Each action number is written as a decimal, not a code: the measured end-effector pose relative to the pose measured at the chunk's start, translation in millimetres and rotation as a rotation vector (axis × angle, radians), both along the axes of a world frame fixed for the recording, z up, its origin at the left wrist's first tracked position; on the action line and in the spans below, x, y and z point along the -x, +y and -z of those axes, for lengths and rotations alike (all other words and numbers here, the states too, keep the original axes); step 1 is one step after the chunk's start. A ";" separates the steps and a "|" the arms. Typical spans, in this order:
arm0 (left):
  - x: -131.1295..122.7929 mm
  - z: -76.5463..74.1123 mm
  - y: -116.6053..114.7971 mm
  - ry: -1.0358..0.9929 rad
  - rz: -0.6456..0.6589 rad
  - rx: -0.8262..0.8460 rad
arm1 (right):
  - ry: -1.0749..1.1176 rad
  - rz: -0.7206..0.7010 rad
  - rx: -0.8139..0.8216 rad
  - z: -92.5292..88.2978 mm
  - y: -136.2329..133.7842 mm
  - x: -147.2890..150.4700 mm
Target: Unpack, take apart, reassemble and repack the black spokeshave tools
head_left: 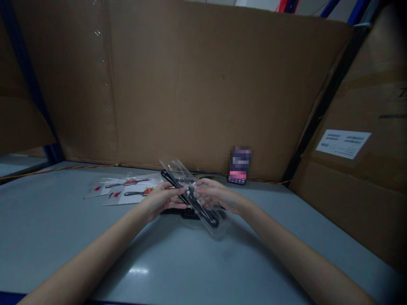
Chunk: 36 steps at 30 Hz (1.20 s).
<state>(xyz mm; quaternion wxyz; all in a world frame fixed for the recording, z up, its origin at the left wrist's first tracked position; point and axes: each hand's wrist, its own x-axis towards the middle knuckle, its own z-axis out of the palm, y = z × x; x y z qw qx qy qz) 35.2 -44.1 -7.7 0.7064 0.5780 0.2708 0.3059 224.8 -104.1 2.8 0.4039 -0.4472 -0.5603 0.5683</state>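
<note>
Between my hands is a clear plastic package [208, 218], held tilted above the table, with black handle-shaped pieces showing in and beside it. My left hand [160, 198] is closed on its left side, near a long black handle [170, 178] that slants up to the left. On the other side, the fingers of my right hand [216, 195] pinch the clear plastic near its middle. Whether the black pieces belong to one tool or several, I cannot tell. Below my hands, a flat black object [190, 214] lies on the table, partly hidden.
Flat carded packs [119, 198] with pictures of dark-handled tools lie to the left. A phone [240, 166] leans against the cardboard wall [203, 84] at the back. Thin coloured wires [76, 166] run along the rear of the grey table [178, 271]. A large carton [356, 190] stands right.
</note>
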 end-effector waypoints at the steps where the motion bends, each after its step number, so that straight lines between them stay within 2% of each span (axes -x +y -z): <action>1: 1.4 -0.6 0.6 -0.001 -0.053 -0.010 | -0.023 0.024 -0.010 0.2 0.8 -1.9; 5: 11.2 -4.0 6.5 0.019 -0.290 -0.058 | -0.103 0.240 -0.093 -2.2 7.0 -19.6; 9: 23.3 -5.7 17.5 0.033 -0.422 -0.071 | -0.308 0.418 -0.196 -6.1 15.1 -48.5; 16: 36.6 -13.5 25.5 -0.074 -0.508 -0.003 | -0.717 0.440 -0.493 6.9 22.8 -72.6; 21: 42.6 -17.8 27.4 -0.117 -0.554 -0.005 | -0.770 0.478 -0.532 10.2 24.4 -72.8; 24: 48.8 -22.1 31.7 -0.229 -0.613 -0.035 | -0.744 0.470 -0.557 6.9 28.1 -64.4; 27: 55.1 -27.0 36.3 -0.355 -0.673 -0.005 | -0.908 0.440 -0.606 4.1 36.9 -46.8; 29: 57.5 -28.8 38.2 -0.401 -0.706 0.031 | -1.019 0.344 -0.661 2.9 46.8 -31.7; 33: 57.8 -28.7 38.2 -0.411 -0.728 0.030 | -1.086 0.111 -0.726 -0.2 74.8 2.5; 36: 56.7 -28.7 35.6 -0.413 -0.718 0.007 | -1.102 0.016 -0.785 -1.8 97.5 29.1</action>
